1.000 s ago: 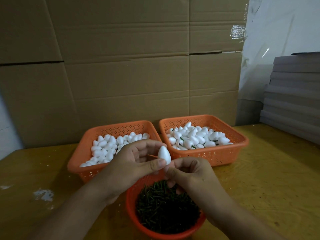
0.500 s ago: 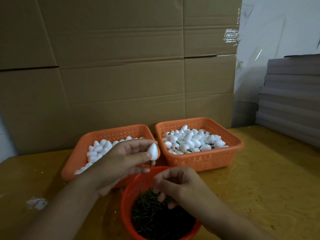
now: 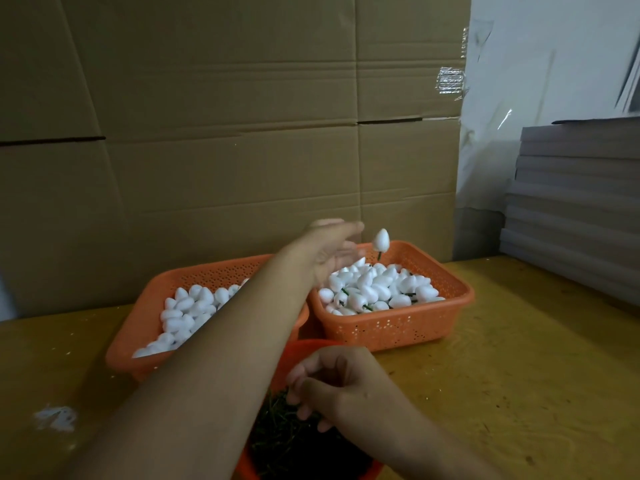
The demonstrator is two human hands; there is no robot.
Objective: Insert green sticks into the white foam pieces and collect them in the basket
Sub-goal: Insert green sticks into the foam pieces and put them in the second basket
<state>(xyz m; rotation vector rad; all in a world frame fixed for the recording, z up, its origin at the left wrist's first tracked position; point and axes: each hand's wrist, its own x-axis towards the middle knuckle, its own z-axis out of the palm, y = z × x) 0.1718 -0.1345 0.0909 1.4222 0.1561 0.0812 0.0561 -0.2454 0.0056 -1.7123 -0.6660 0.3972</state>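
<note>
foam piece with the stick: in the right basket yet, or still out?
Out. The foam piece is in mid-air over the right basket's back rim, stick pointing down, clear of the open left hand.

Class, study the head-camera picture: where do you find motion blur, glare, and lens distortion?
Head view: the left hand is smeared by motion blur over the right basket; the airborne foam piece is slightly soft; glare glints on the tape; wide-angle distortion bows the cardboard seams.
</note>
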